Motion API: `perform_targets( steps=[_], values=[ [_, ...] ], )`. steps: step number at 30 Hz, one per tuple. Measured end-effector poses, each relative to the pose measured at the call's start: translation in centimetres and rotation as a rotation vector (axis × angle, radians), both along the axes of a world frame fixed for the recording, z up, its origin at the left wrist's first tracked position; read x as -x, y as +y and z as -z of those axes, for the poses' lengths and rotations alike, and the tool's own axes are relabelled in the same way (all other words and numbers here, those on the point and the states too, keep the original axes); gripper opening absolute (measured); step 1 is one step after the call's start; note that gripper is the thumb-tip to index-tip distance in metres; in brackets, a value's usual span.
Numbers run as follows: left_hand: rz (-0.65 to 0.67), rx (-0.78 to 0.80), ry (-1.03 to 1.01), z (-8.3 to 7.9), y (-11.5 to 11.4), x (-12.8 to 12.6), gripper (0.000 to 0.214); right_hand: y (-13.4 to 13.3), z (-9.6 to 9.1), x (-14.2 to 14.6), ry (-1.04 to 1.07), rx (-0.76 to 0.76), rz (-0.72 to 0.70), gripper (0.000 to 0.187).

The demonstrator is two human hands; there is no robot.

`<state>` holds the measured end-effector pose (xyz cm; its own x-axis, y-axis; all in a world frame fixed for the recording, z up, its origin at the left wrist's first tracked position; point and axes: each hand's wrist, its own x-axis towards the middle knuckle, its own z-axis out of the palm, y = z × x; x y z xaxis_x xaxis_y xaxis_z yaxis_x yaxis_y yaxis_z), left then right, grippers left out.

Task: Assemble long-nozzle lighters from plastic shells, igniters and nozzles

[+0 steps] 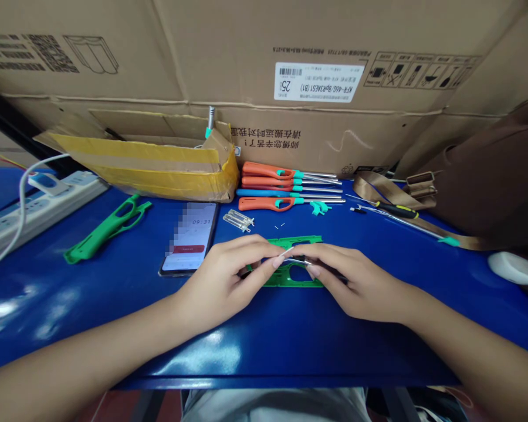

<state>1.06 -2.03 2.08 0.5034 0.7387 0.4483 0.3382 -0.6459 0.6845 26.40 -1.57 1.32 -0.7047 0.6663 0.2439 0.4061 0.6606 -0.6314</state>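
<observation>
My left hand (242, 269) pinches a thin white piece (287, 251) between thumb and forefinger. Close beside it, my right hand (352, 278) has its thumb and fingertips closed on a small black part (300, 258) with a pale wire, mostly hidden by the fingers. Under both hands lie green lighter shell halves (308, 240), one above the other on the blue table, partly covered. Two tiny white pieces (282, 224) rest just beyond my fingers. Some clear lighter fuel tanks (237, 220) lie to their left.
Several assembled lighters (268, 203) lie behind, near a teal plastic part (320, 208). A phone (189, 240), green shell (105, 231), power strip (44, 205) and yellow-taped box (158, 170) are left. At right are a screwdriver (398, 210), metal lighter rod (413, 228), strap (378, 187) and white object (514, 268).
</observation>
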Motion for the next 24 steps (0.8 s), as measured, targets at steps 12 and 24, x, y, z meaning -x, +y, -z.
perform_targets(
  steps=[12,24],
  values=[
    [0.049,-0.381,0.257,0.1,0.3,1.3,0.027,-0.1,-0.5,0.0,0.119,0.459,0.01,0.034],
    [0.095,-0.249,0.198,-0.4,0.7,1.2,0.017,0.1,-0.8,-0.2,0.072,0.591,-0.016,0.033]
  ],
)
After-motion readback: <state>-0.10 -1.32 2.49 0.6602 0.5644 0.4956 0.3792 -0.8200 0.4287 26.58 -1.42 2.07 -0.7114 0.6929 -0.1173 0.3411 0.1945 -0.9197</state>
